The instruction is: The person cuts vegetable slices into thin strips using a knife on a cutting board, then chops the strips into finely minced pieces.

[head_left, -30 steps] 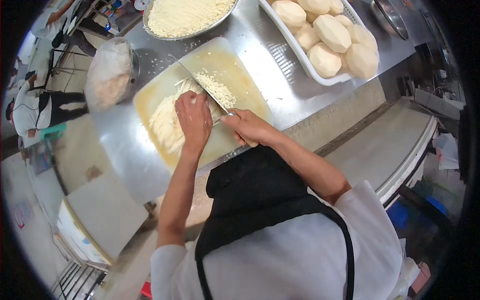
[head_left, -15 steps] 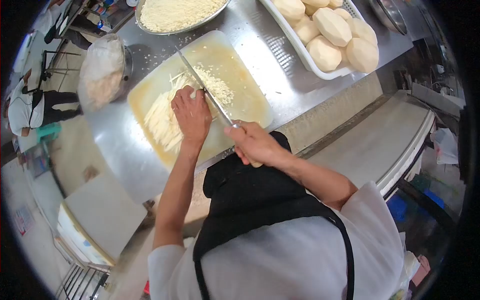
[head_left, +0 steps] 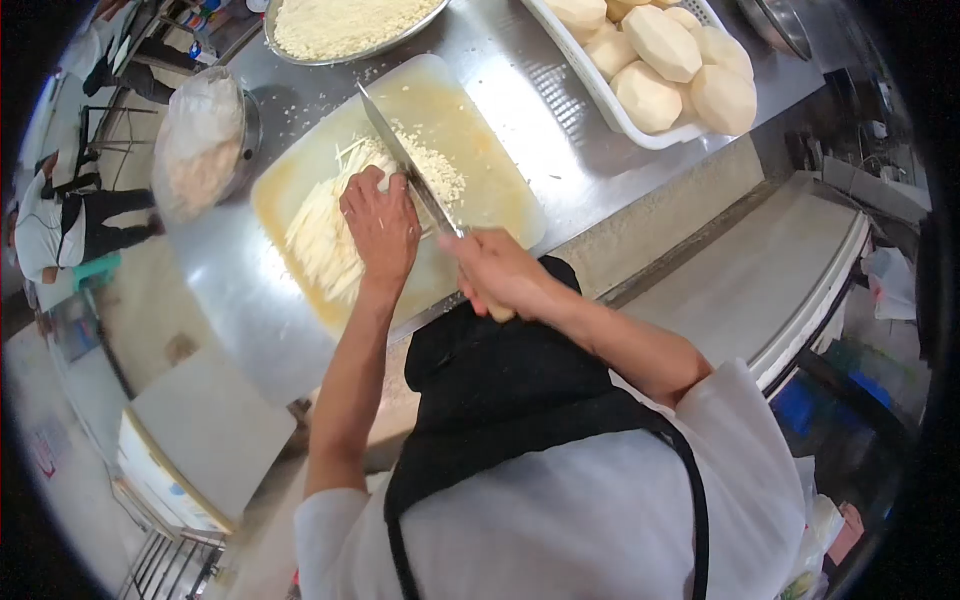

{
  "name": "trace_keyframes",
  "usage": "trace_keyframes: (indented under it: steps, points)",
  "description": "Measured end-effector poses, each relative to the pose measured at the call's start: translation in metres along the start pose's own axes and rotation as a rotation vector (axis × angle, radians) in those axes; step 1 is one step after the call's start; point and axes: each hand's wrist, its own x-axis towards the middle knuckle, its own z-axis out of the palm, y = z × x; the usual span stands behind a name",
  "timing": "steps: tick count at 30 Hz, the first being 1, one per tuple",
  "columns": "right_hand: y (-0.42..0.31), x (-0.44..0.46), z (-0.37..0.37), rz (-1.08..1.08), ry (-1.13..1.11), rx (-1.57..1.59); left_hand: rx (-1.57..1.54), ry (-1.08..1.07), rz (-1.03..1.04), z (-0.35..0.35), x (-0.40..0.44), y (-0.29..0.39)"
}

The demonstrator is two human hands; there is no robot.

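Observation:
My right hand [head_left: 498, 270] is closed round the handle of a large kitchen knife [head_left: 412, 168]. The blade slants away from me across a pale, yellow-stained cutting board [head_left: 490, 165]. Under the curled fingers of my left hand [head_left: 383, 222] are thin white vegetable strips [head_left: 322, 243], pressed against the board with the fingertips close beside the blade. The strips fan out to the left of that hand. Finely chopped white bits [head_left: 437, 172] lie on the other side of the knife.
A metal bowl [head_left: 345, 59] heaped with chopped white bits stands beyond the board. To the right, a white plastic basket [head_left: 610, 112] holds large peeled root vegetables [head_left: 660, 45]. A plastic-bagged container [head_left: 205, 135] sits at left on the steel table [head_left: 225, 270]. Another person [head_left: 45, 225] stands further left.
My right hand and the knife handle have lifted slightly, and the blade shows more of its flat side. My left hand stays on the strips. The whole view has shifted a little.

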Motion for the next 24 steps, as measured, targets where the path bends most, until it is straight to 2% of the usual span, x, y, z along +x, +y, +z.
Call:
trace_keyframes:
  steps: [2, 6, 11, 14, 18, 20, 22, 24]
  points:
    - [0.012, -0.021, 0.017, -0.076, 0.028, 0.089, 0.018, -0.004, -0.023, 0.006, -0.001, -0.001]
    - [0.013, 0.015, 0.008, -0.029, 0.010, -0.023, -0.002, -0.035, -0.016, -0.003, 0.001, 0.001]
    - [0.022, -0.020, 0.029, -0.073, 0.022, 0.171, 0.002, -0.028, -0.016, 0.002, 0.001, 0.000]
    - [0.030, 0.016, 0.018, -0.109, 0.014, 0.071, -0.035, 0.007, 0.022, -0.004, 0.002, 0.001]
    - [0.008, -0.021, 0.029, -0.024, -0.002, 0.123, -0.030, -0.024, 0.005, -0.003, 0.003, 0.001]
    - [0.040, -0.003, 0.038, -0.118, 0.039, 0.170, -0.016, -0.063, -0.025, -0.004, 0.002, 0.001]
    - [0.039, 0.021, 0.029, -0.156, 0.031, 0.134, -0.109, 0.015, -0.011, -0.004, 0.002, 0.001]
    - [0.019, 0.022, 0.021, -0.069, 0.045, 0.142, -0.177, 0.109, -0.029, -0.009, 0.005, -0.005]
